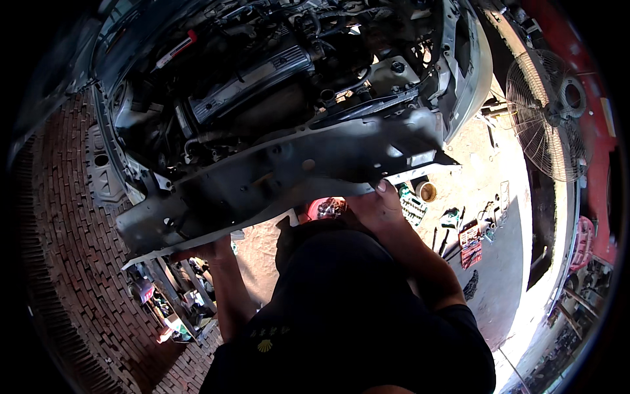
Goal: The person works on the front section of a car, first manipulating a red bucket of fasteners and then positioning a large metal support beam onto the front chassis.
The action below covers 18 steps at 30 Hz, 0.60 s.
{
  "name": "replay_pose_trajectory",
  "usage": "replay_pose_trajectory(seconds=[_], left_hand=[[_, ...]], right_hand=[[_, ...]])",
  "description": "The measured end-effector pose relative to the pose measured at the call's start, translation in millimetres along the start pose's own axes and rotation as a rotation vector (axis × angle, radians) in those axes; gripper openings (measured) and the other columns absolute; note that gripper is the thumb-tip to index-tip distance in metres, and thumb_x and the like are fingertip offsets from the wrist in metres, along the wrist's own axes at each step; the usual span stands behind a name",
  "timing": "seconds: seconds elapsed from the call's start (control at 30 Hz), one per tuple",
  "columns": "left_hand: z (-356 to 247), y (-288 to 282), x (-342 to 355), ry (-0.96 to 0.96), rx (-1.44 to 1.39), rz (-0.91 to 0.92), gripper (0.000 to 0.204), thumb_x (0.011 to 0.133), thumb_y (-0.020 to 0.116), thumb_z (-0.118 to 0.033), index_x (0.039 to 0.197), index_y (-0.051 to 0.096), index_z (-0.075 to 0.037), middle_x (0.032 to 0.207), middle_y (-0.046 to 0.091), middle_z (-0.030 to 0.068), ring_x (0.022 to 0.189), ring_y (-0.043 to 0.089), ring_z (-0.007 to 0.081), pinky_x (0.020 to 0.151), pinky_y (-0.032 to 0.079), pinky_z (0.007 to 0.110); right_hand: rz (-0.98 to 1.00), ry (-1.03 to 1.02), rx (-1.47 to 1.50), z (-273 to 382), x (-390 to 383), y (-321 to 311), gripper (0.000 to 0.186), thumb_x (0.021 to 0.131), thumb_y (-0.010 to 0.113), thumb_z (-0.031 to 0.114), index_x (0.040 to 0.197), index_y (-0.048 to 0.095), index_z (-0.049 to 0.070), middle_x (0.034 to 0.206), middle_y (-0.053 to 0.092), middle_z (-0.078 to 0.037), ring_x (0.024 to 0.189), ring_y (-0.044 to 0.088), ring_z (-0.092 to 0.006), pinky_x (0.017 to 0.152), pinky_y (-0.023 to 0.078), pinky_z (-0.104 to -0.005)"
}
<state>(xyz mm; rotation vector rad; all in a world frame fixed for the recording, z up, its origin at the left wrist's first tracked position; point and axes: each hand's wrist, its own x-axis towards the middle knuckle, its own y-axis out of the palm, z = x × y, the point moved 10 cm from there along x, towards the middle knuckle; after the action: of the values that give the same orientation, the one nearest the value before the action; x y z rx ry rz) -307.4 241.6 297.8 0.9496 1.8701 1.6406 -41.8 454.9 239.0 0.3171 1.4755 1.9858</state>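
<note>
Front panel point(289, 174) of open engine bay point(262, 72): gripped along lower edge, left hand point(209, 251) curled beneath left end, right hand point(379, 205) clasping right end.

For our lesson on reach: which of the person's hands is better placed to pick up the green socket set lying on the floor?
The right hand, probably. It grips the front panel edge just beside the green socket set, while the left hand holds the panel's far end.
</note>
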Motion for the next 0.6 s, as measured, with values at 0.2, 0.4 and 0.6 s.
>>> replay_pose_trajectory(seconds=[0.2, 0.4, 0.6], left_hand=[[-11, -7, 0, 0.093, 0.126, -0.133, 0.101, 0.063, 0.097, -0.042, 0.147, 0.051, -0.01, 0.15, 0.053, 0.0076, 0.142, 0.044, 0.0267, 0.125, 0.024, 0.05], [-34, -19, -23, 0.203, 0.312, -0.282, 0.063, 0.093, 0.063, -0.043, 0.144, 0.054, -0.006, 0.146, 0.057, 0.0133, 0.137, 0.051, 0.0316, 0.121, 0.032, 0.051], [-134, -38, -78, 0.348, 0.491, -0.515, 0.068, 0.089, 0.057, -0.047, 0.144, 0.055, -0.007, 0.146, 0.057, 0.0158, 0.14, 0.048, 0.0363, 0.121, 0.03, 0.058]], right_hand=[[0.511, -0.123, 0.057, -5, 4, 30, 0.049, 0.078, 0.077, 0.009, 0.125, 0.065, 0.014, 0.128, 0.064, -0.008, 0.128, 0.055, -0.034, 0.113, 0.04, -0.0514], [0.272, 0.277, -0.57, -37, 5, -20, 0.052, 0.084, 0.08, 0.01, 0.132, 0.062, 0.009, 0.129, 0.063, -0.011, 0.126, 0.057, -0.0302, 0.108, 0.046, -0.0484], [-0.207, 0.401, -0.717, 13, 27, -132, 0.032, 0.095, 0.07, 0.018, 0.124, 0.067, 0.005, 0.111, 0.072, -0.009, 0.094, 0.07, -0.0186, 0.078, 0.057, -0.0327]])
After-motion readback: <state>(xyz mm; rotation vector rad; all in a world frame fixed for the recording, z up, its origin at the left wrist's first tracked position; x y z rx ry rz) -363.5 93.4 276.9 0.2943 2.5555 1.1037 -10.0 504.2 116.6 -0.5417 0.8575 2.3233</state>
